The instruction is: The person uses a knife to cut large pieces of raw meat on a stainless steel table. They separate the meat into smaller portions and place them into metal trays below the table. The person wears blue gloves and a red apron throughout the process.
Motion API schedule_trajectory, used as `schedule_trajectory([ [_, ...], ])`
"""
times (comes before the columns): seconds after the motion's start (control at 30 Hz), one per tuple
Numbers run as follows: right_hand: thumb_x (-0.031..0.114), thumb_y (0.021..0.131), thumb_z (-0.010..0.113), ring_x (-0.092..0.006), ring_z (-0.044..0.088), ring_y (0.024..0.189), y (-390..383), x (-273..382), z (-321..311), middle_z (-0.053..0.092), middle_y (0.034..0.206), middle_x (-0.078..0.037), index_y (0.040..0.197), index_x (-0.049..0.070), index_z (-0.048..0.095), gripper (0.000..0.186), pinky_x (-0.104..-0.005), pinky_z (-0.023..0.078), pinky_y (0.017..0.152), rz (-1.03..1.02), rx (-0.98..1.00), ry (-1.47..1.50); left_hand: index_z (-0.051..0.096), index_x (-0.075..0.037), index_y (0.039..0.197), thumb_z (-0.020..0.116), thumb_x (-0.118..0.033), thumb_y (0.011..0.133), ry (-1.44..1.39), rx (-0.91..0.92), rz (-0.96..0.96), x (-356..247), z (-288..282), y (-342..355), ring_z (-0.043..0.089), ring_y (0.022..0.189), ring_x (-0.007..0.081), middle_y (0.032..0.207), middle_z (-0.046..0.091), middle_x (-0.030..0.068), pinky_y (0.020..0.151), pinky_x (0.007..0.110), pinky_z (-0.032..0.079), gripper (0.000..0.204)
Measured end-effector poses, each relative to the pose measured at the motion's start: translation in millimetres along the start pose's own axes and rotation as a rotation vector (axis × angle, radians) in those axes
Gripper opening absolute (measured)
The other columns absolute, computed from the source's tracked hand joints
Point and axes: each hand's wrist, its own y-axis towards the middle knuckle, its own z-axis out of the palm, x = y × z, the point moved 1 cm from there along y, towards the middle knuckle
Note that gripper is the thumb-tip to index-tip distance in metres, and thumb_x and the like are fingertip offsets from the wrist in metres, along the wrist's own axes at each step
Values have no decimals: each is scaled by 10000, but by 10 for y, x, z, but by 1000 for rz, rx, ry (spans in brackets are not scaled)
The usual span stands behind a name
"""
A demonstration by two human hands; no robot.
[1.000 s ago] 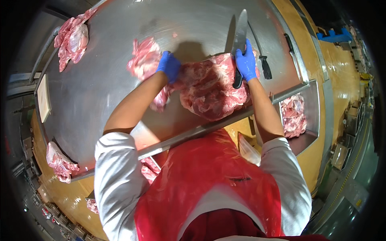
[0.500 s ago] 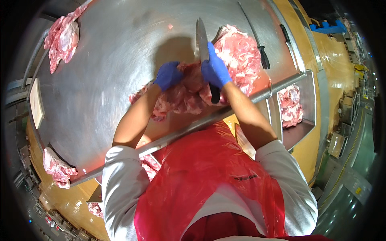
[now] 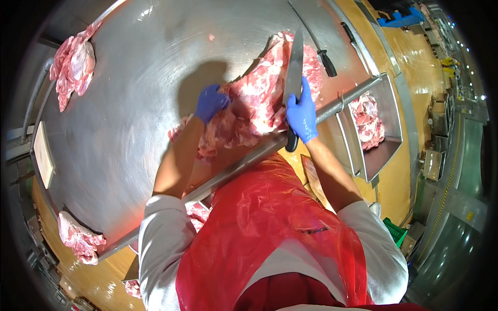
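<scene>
A large slab of raw meat (image 3: 259,103) is spread on the steel table (image 3: 129,103), close to its near edge; its left end is pinched by the left hand (image 3: 210,102), whose blue-gloved fingers are curled shut on a fold of the flesh. A long knife (image 3: 294,78) is held in the right hand (image 3: 302,111), the fingers wrapped tight round the dark handle (the handle end juts below the fist, over the table edge), and the blade is laid flat-on along the right part of the slab, tip pointing away from the body. For the cut to be made cleanly, the meat is best kept taut by the pinching hand, and the edge drawn in long strokes rather than sawn; the left fingers should be kept well apart from the blade's line. A second knife (image 3: 327,59) lies beyond, on the table; trimmed pieces sit in a steel tray (image 3: 386,103) to the right; another meat portion (image 3: 72,67) rests at the far left.
</scene>
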Motion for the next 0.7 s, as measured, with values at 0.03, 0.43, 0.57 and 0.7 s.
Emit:
schedule_trajectory([
  [0.03,127,909,510,-385,689,730,-51,-74,-17,670,837,-264,1524,103,312,646,-476,531,705,52,29,71,684,14,1035,718,-245,663,20,-70,10,86,52,-65,675,886,395,917,700,216,818,453,525,454],
  [0.43,69,925,502,-136,601,585,422,-402,-54,691,933,-124,1528,96,333,627,-310,508,527,38,-34,35,483,-28,1334,663,-409,822,113,101,-122,-272,311,-652,635,1084,437,1135,659,278,905,484,499,664],
  [0.57,77,931,492,-146,611,595,570,-448,-12,689,937,-136,1535,97,318,629,-322,522,537,10,-27,15,505,-26,1295,660,-387,831,111,62,-164,-413,415,-728,631,1078,447,1137,656,281,913,486,494,608],
  [0.7,114,937,481,-284,678,723,436,22,204,688,947,-240,1546,94,281,642,-418,552,711,8,146,27,545,2,1234,671,-338,821,-133,-16,-162,-67,488,-630,646,1061,425,1118,665,273,912,464,500,549],
])
